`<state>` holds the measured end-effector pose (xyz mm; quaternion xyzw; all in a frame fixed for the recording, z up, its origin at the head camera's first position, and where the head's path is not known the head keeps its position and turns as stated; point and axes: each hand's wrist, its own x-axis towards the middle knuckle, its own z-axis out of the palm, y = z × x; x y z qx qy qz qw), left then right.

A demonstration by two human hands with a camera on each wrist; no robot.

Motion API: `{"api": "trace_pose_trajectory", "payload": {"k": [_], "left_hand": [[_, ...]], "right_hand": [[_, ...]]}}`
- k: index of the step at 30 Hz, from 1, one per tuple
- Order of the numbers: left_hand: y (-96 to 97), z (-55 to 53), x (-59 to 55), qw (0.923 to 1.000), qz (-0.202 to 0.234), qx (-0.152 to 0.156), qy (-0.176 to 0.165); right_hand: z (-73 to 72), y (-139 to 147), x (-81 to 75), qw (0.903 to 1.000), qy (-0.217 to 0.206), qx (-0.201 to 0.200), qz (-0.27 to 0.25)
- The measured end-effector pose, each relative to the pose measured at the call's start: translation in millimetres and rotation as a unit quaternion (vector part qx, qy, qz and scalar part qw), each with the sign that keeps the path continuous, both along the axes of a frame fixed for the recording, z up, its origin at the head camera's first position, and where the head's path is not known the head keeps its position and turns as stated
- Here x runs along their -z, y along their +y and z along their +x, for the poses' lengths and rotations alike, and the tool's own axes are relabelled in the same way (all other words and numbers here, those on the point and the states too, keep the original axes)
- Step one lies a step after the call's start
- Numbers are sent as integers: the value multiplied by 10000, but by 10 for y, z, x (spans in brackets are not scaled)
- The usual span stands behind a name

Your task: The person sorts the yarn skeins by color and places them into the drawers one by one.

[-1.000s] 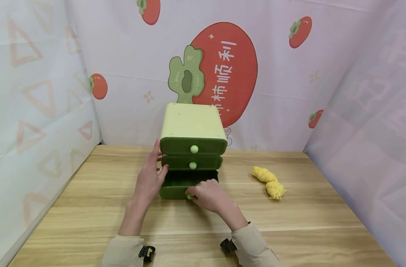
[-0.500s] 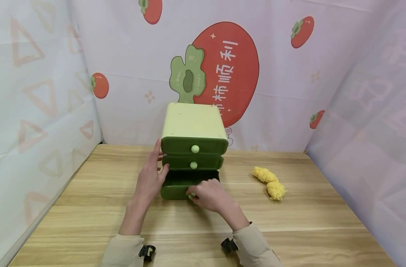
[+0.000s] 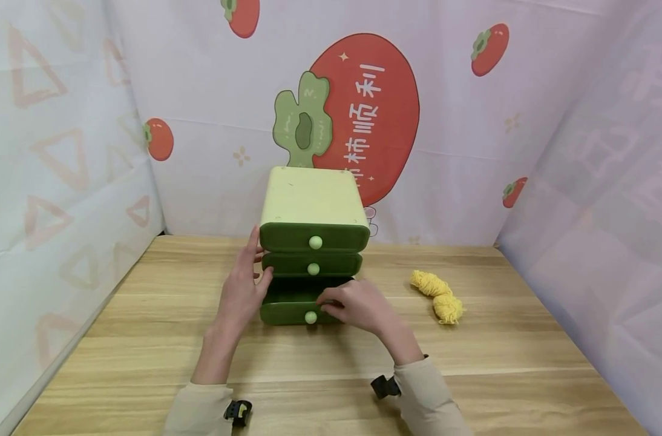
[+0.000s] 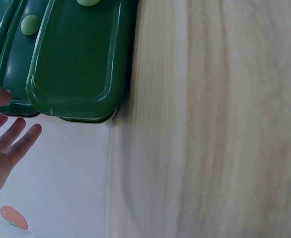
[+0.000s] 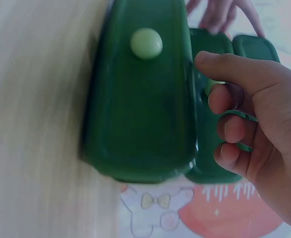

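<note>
A light wooden table (image 3: 146, 339) with visible grain carries a small drawer unit (image 3: 311, 203) with a pale yellow-green top and dark green drawer fronts, standing near its far edge at centre. A loose bundle of yellow yarn (image 3: 440, 297) lies on the tabletop well to the right of the unit.

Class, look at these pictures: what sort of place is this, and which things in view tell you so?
Probably a staged recording booth, not a home: printed persimmon backdrop sheets wall in a bare wooden table on three sides, which bears only a green drawer unit and some yellow yarn.
</note>
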<state>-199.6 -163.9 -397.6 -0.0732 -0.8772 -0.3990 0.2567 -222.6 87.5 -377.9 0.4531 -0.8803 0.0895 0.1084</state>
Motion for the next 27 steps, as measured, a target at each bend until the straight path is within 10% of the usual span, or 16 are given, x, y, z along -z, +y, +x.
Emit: {"api": "trace_pose_trajectory", "payload": {"k": [27], "left_hand": [[-12,-4,9,9999,-1,2,-104]], "right_hand": [[-272,749,-112,9791,-166,1850,-832]]}}
